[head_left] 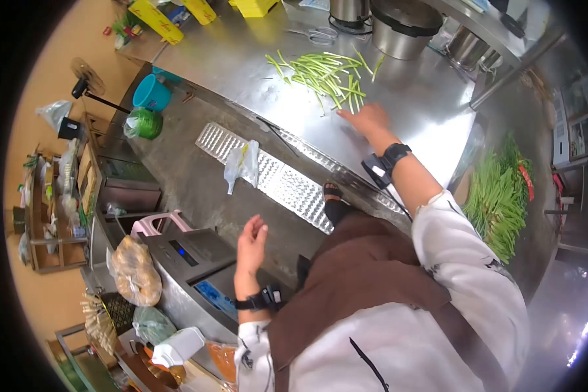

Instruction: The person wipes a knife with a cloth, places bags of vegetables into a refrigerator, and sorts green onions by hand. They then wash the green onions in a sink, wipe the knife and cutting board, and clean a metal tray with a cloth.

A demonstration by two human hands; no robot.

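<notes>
Cut green stems [326, 70] lie in a loose, scattered pile on the stainless steel table [242, 72]. My right hand [370, 119] is over the table at the near end of this pile, its extended fingers pointing left with the tips close to the lowest stems. No stem shows in its grip. My left hand [251, 243] hangs in the air over the floor, away from the table, its fingers loosely bent and holding nothing. Each wrist wears a black strap with a small device.
Scissors [320, 35] and a lidded steel pot [404, 29] stand behind the stems. A large bunch of leafy greens [496, 202] lies at the right. A plastic bag [242, 164] rests on the metal floor grate [294, 189]. A bucket [151, 93] and pink stool [160, 223] are left.
</notes>
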